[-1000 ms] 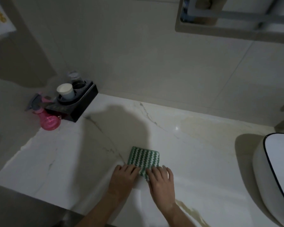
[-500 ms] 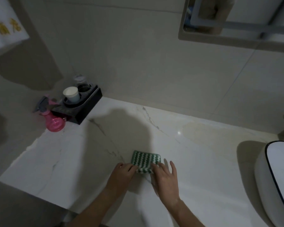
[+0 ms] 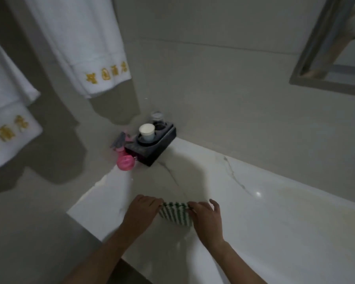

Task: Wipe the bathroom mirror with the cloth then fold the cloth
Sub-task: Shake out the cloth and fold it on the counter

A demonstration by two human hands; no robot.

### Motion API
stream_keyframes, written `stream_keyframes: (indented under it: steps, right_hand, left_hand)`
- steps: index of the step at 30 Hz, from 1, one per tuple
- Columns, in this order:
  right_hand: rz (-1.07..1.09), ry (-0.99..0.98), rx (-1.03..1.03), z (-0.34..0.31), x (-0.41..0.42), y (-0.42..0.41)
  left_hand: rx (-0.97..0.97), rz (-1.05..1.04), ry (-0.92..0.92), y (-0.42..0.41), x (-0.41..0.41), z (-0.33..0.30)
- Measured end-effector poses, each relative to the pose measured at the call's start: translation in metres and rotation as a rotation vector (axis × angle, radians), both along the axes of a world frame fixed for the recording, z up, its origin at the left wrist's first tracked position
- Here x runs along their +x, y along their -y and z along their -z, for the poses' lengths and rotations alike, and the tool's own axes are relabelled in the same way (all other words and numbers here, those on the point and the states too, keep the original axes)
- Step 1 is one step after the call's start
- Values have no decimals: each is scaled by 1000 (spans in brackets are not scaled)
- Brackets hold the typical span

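A small green-and-white zigzag-patterned cloth point(image 3: 175, 213), folded into a compact rectangle, sits on the white marble-veined countertop point(image 3: 275, 218) near its front edge. The left hand point(image 3: 142, 212) grips the cloth's left edge with curled fingers, and the right hand point(image 3: 207, 217) pinches its right edge, thumb raised and apart from the other fingers. The picture is blurred here, so whether the cloth lies flat or is lifted slightly at its far edge cannot be told. Both bare forearms reach in from the bottom of the view.

Farther back, in the left corner of the countertop against the wall, stands a black rectangular cup holder point(image 3: 152, 145) with round wells; a white paper cup point(image 3: 147, 132) sits in one well and a clear glass point(image 3: 157, 117) in another. Just beside the holder on its left is a pink spray bottle point(image 3: 126, 161). White towels with gold embroidered characters point(image 3: 86, 50) hang on the left wall. The grey-framed mirror point(image 3: 332, 48) is at the upper right.
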State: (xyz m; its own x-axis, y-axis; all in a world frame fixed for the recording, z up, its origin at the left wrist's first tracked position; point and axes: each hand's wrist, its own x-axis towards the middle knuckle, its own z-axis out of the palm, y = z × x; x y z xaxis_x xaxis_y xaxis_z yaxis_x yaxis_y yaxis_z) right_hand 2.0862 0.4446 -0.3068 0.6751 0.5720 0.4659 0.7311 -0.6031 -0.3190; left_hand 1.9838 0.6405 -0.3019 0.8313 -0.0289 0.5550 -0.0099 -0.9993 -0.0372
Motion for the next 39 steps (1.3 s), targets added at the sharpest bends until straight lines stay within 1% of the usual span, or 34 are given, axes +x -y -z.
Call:
stream_keyframes:
  steps: [4,10,13,17,20,24,27,29,33,36,39]
  right_hand:
    - [-57,-17,-47,-6,-12,-61]
    - [-13,-54,-150,-17,0,-134]
    - [11,-15,-113,-27,18,-158]
    - [72,9,-95,-26,30,-182]
    - [78,73,-146,-10,29,-189]
    - [10,27,-230,25,10,-182]
    - [-36,9,-197,42,-7,-176]
    - [-46,9,-165,50,-18,-173]
    - [-48,-19,-176,65,-32,-168]
    - [-47,-49,-189,70,-37,-167]
    - [-56,-60,-204,73,-41,-166]
  left_hand:
    - [27,-57,-11,-58,-20,-2]
    - [29,-109,18,-133,3,-14]
    - [1,-131,13,-158,24,-14]
    - [-124,-83,-13,-183,52,-6]
    - [-169,-56,-64,-194,58,13]
    - [-145,43,-183,-199,37,53]
    - [-92,126,-188,-194,13,68]
    - [-90,152,-166,-191,3,72]
    - [-99,150,-163,-187,-5,78]
    - [-94,134,-225,-188,-7,83]
    - [-108,136,-228,-189,-9,83]
